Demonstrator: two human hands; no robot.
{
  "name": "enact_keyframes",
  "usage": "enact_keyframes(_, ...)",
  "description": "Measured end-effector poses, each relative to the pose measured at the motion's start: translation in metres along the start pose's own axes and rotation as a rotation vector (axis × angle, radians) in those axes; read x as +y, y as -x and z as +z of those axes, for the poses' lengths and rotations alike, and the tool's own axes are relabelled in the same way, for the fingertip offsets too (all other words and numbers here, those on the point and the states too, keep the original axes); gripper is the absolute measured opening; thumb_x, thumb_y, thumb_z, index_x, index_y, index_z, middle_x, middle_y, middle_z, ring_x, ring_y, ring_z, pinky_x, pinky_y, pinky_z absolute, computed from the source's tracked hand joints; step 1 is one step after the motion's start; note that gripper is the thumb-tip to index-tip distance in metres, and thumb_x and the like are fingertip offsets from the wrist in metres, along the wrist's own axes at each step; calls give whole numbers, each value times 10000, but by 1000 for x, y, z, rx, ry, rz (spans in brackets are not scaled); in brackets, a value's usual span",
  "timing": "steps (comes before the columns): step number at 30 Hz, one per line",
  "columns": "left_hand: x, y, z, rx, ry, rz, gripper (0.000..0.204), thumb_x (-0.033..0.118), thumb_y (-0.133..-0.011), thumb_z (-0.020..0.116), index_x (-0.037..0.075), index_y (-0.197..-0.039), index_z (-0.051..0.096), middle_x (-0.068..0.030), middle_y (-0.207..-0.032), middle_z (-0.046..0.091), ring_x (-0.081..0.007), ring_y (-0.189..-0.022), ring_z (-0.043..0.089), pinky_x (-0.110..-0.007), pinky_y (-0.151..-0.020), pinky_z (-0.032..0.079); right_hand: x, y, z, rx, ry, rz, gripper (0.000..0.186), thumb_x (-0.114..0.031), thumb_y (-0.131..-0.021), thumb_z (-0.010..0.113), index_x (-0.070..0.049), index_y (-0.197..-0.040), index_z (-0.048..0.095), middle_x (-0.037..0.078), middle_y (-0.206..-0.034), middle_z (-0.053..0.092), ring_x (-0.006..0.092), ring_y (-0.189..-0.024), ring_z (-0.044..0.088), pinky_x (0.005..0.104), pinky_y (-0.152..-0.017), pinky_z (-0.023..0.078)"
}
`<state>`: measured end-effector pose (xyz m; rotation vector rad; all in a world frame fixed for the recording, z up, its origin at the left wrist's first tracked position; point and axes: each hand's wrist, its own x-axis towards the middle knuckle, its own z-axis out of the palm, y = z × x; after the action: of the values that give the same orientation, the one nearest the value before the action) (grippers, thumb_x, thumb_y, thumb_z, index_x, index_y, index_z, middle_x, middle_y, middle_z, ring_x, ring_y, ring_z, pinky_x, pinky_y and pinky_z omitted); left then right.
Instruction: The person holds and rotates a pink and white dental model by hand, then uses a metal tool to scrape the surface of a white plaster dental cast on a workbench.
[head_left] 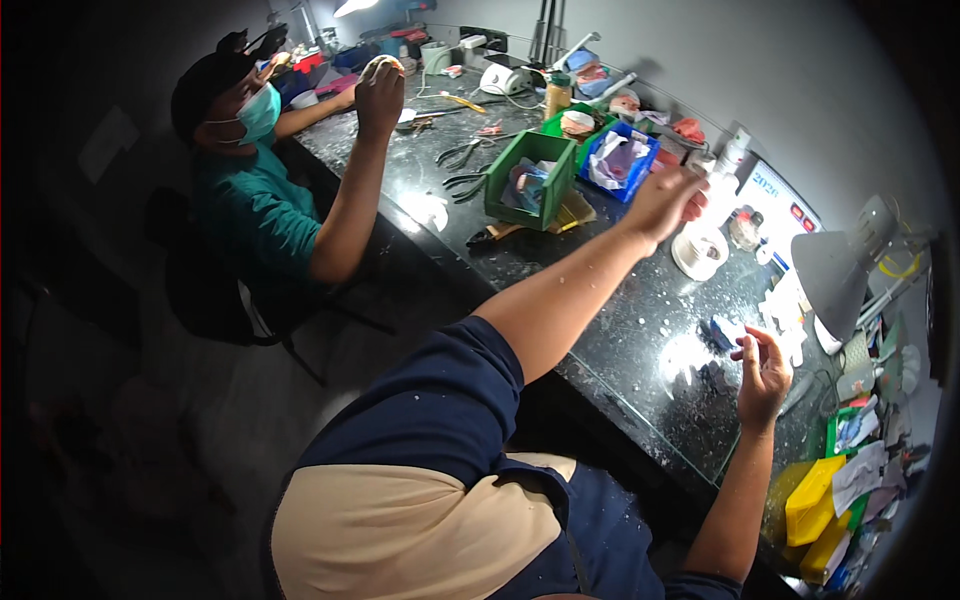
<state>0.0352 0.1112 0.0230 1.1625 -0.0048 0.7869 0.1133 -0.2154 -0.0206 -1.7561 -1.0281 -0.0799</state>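
Observation:
My left hand (668, 205) is stretched across the dark worktop, its fingers curled in beside a brightly lit white object (719, 200). What lies inside those fingers, if anything, is hidden. Just below it stands a round white dish (699, 252), with a small jar (745, 228) to its right. Nearer to me, my right hand (763, 378) is raised above the worktop with thumb and fingers drawn together. A small blue-and-white piece (724, 332) shows at its fingertips and appears to be held there; its kind is unclear.
A green bin (532, 180) and a blue bin (622, 160) hold wrapped items. Pliers (466, 187) lie beside the green one. A lamp (845, 265) and yellow bins (812, 500) line the right side. A masked co-worker (255, 180) sits at the left, holding up a pale object (381, 68).

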Motion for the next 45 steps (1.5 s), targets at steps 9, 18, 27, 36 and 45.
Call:
enact_keyframes(9,-13,4,4,-37,-129,92,286,315,-1120,734,39,-1045,741,-52,-922,756,-114,-791,699,-284,-745,576,2,-1,4,-40,-5,-13,182,-120,-1137,677,0,-1244,761,78,-983,799,126,-832,740,277,-782,569)
enact_keyframes(18,-12,1,3,-10,-124,78,253,275,-1123,719,46,-1017,736,-47,-894,752,-110,-777,694,-281,-730,569,0,-1,2,-45,23,-16,176,-119,-1140,675,-5,-1243,760,71,-984,793,122,-829,733,274,-778,569)
enact_keyframes(27,-12,3,1,-1,-130,69,242,268,-1114,721,51,-1008,737,-50,-900,756,-112,-770,693,-281,-726,566,-8,1,4,-48,41,-9,166,-104,-1120,691,-21,-1239,771,75,-983,812,129,-836,754,281,-791,575)
enact_keyframes(36,-14,2,0,14,-118,65,251,273,-1110,726,41,-1015,739,-56,-901,757,-113,-764,694,-277,-698,563,0,2,3,-61,24,10,165,-97,-1111,705,-19,-1239,776,75,-984,817,126,-837,752,277,-792,583)
enact_keyframes(45,-13,1,0,7,-106,72,237,264,-1114,721,49,-1017,742,-59,-900,755,-121,-767,701,-283,-715,569,-12,2,4,-52,66,11,166,-125,-1119,699,-34,-1230,783,67,-967,822,117,-833,754,282,-783,580)
